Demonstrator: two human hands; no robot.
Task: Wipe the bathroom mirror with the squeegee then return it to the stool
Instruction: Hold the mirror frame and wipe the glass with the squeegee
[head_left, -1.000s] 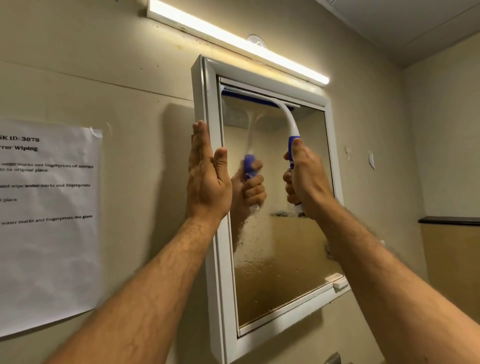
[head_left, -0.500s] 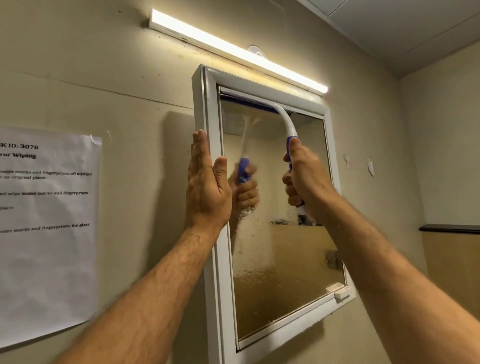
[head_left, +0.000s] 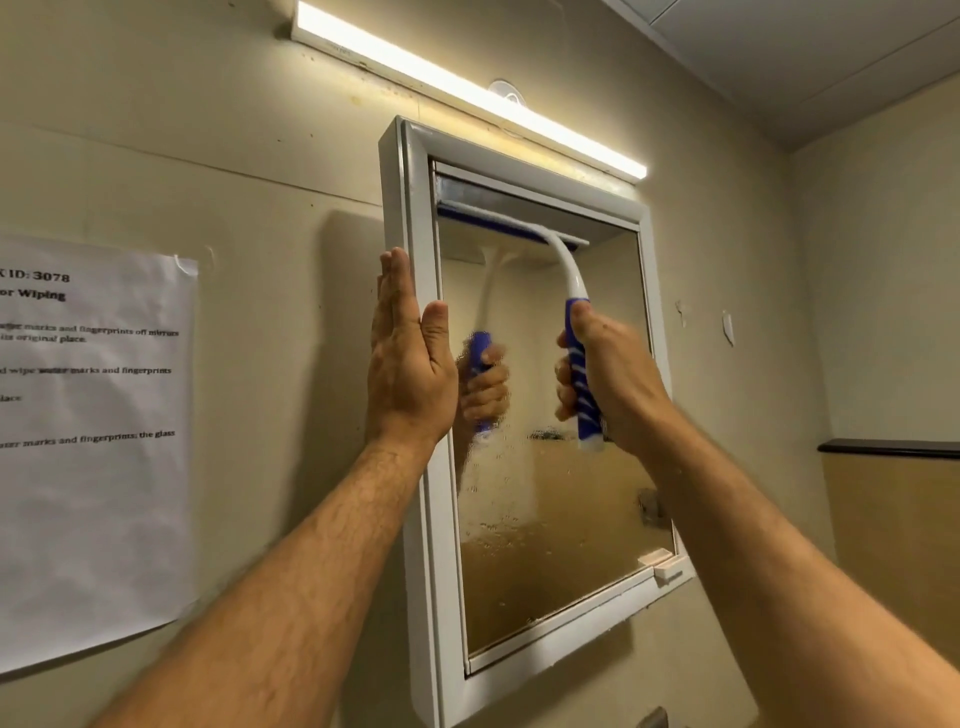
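Right hand (head_left: 615, 384): fingers wrapped round squeegee (head_left: 563, 270) handle, blade against top of mirror (head_left: 545, 493). Left hand (head_left: 410, 358): flat, fingers straight, holding nothing, pressed on mirror's white frame (head_left: 418, 218). Droplets on lower glass. Light bar (head_left: 467, 88) above; printed sheet (head_left: 88, 441) on wall left.

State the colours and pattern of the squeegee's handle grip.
Blue with diagonal white stripes, on the squeegee in the right hand; head view.
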